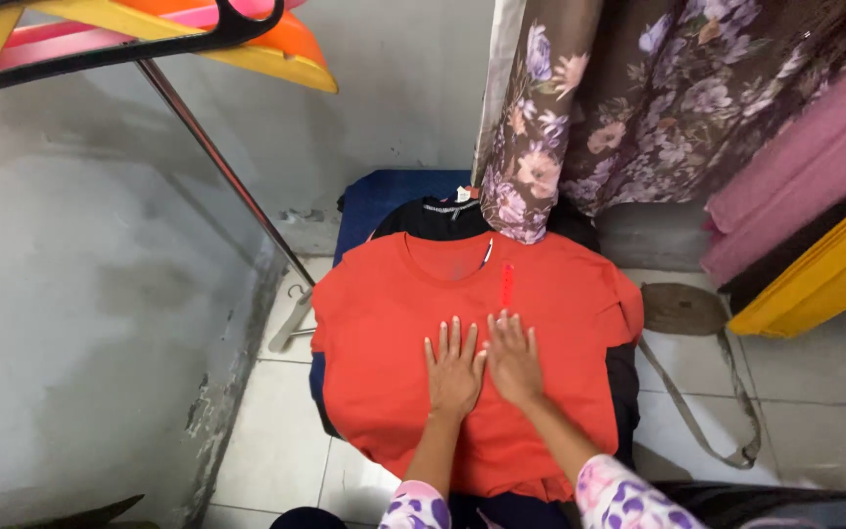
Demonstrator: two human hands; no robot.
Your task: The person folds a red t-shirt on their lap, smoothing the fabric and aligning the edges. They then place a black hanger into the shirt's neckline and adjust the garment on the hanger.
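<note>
At the bottom edge, the person's forearms in purple-patterned sleeves are cut off by the frame, and a dark garment below the pile is only partly seen. Both hands lie flat, side by side, on the red T-shirt. The left hand has a released grip, fingers spread and pressed palm-down on the cloth, grasping nothing. The right hand is the same, open and flat, its thumb edge touching the left hand. The red T-shirt lies spread on top of a pile, over a black garment and a blue garment whose shapes are mostly hidden beneath it. To the right, a brown strap trails on the tiled floor. Farther off, a floral cloth hangs down over the pile's far edge, and a metal rod slants along the grey wall beneath coloured hangers.
</note>
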